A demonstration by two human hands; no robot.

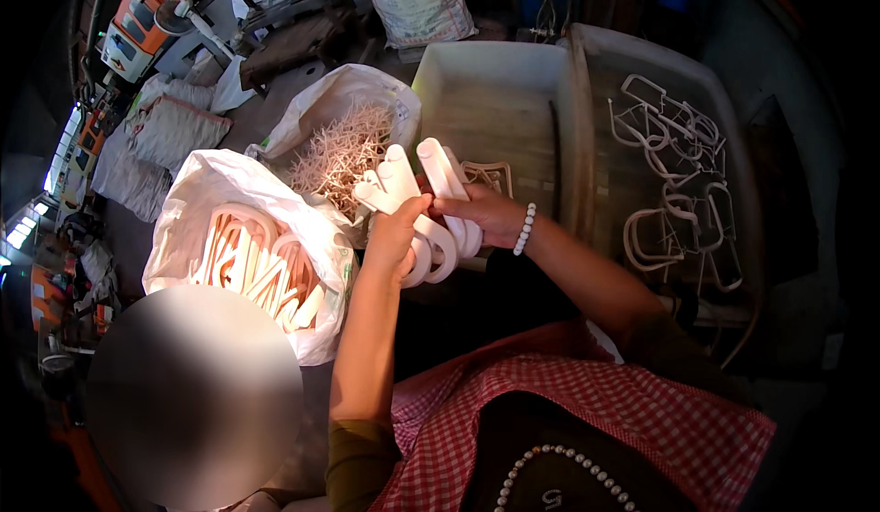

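In front of my body, both hands hold pale, curved plastic pieces with long straight arms and rounded bends. My left hand (399, 232) is closed round a bunch of the plastic pieces (392, 175), its thumb across them. Close beside it, my right hand (488, 213) grips one or more plastic pieces (442, 171) of the same kind. The two bunches almost meet, and their curved ends (440, 253) hang below my fingers. How many pieces each hand has, I cannot tell. A beaded bracelet (525, 230) is on my right wrist.
An open white sack (183, 200) at left holds many similar curved pieces. Behind it, another sack (302, 99) is filled with thin, branching plastic scraps (344, 154). A pale tub (495, 54) stands ahead. Thin plastic frames (674, 136) lie in the right-hand tub (632, 49). A blurred disc covers the lower left.
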